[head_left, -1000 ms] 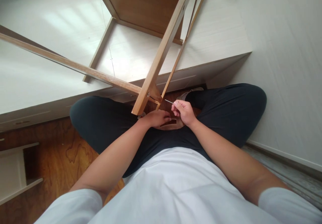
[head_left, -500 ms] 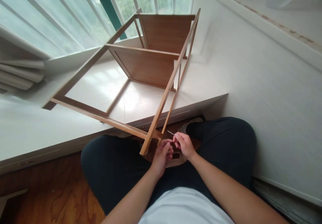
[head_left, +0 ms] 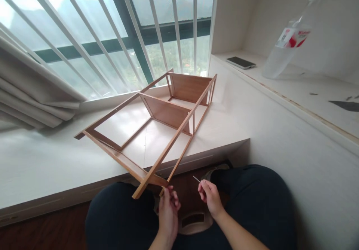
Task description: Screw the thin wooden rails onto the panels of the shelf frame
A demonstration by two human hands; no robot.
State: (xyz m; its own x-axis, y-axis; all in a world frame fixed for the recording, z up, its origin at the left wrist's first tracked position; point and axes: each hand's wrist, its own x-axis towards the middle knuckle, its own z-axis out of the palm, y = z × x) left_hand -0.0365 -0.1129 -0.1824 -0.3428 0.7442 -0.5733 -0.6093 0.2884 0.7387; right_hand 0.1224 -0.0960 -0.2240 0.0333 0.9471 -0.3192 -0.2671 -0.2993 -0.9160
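Frame, a wooden shelf skeleton with 2 cross panels, is seen lying on its side across the pale sill at the centre of the picture, its near corner overhanging the edge above the lap. Since 1 second ago the view has been raised: the window and room are now shown, and the hands have been drawn back a little from the corner joint. The left hand is closed in a pinch on the end of a thin rail at that corner. A thin metal pin is pinched in the right hand, its tip now held apart from the wood rather than at the joint, so the joint appears to be between adjustments. Barred windows fill the upper left, curtains hang at the left, and a phone and a plastic bottle rest on the white ledge at the upper right.
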